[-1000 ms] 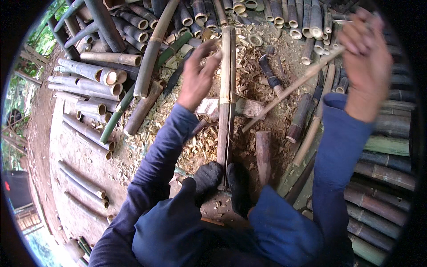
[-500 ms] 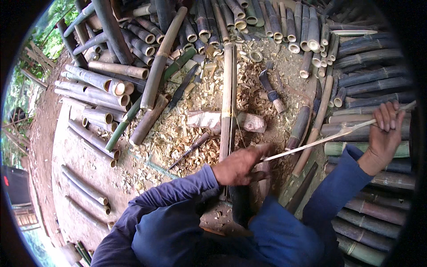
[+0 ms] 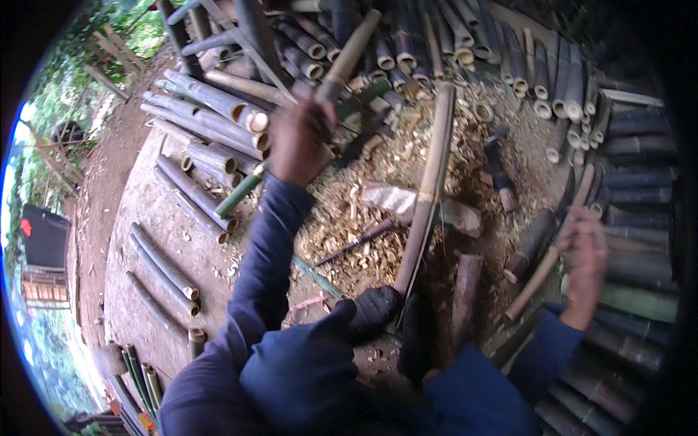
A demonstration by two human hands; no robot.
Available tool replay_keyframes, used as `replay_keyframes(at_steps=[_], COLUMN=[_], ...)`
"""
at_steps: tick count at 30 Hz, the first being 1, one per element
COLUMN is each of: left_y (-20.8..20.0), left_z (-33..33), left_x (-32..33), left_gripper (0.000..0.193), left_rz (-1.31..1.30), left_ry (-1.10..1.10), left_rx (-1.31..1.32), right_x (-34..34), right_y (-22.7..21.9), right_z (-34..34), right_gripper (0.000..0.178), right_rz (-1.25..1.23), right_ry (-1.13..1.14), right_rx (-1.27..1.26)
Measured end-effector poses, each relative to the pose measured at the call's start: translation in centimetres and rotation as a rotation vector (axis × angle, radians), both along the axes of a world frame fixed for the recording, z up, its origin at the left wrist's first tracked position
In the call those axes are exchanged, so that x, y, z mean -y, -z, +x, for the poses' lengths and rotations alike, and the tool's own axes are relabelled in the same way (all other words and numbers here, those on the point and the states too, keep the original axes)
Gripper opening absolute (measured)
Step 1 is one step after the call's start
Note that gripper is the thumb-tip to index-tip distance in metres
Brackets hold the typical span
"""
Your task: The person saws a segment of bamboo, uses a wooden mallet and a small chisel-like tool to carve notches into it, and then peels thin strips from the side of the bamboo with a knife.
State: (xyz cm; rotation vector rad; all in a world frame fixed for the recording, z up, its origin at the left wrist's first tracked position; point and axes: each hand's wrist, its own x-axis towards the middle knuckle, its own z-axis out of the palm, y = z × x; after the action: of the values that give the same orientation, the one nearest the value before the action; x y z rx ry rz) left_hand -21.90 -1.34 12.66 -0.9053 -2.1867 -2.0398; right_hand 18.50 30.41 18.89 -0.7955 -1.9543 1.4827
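Note:
My left hand (image 3: 299, 142), blurred by motion, is raised at the upper left, closed round a thin pale bamboo strip (image 3: 243, 43). The strip runs up and left from the fist, in front of the bamboo stacks. At the right, my right hand (image 3: 584, 251) is also smeared; its fingers look loosely apart and I see nothing in them. Between my hands a long split bamboo pole (image 3: 430, 178) slants across a pale wooden block (image 3: 385, 198), its near end by my dark-covered feet (image 3: 374, 309). A slim dark-handled knife (image 3: 360, 241) lies on the shavings left of the pole.
Curled shavings (image 3: 331, 200) cover the ground around the block. A short bamboo piece (image 3: 466, 291) and a tool with a dark wrapped handle (image 3: 499, 174) lie right of the pole. Cut bamboo tubes (image 3: 211, 120) are stacked at left and back; dark poles (image 3: 640, 196) line the right side.
My left hand has swung from the pole's near end to the upper left with the strip. My right hand has let go of the strip and come lower. The view has shifted.

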Motion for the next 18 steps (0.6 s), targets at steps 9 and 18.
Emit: replay_keyframes(at_steps=[9, 18], left_y=[12.7, 18.7], left_z=[15.3, 21.4], left_x=[-0.4, -0.7], left_gripper=[0.063, 0.068], left_rz=[-0.561, -0.910], left_ry=[0.424, 0.581], left_rx=[0.462, 0.281], right_x=[6.1, 11.2], right_y=[11.8, 13.8], right_z=[2.7, 2.7], right_gripper=[0.024, 0.031], right_rz=[0.178, 0.300], right_ry=[-0.122, -0.243], right_rx=[0.601, 0.727])
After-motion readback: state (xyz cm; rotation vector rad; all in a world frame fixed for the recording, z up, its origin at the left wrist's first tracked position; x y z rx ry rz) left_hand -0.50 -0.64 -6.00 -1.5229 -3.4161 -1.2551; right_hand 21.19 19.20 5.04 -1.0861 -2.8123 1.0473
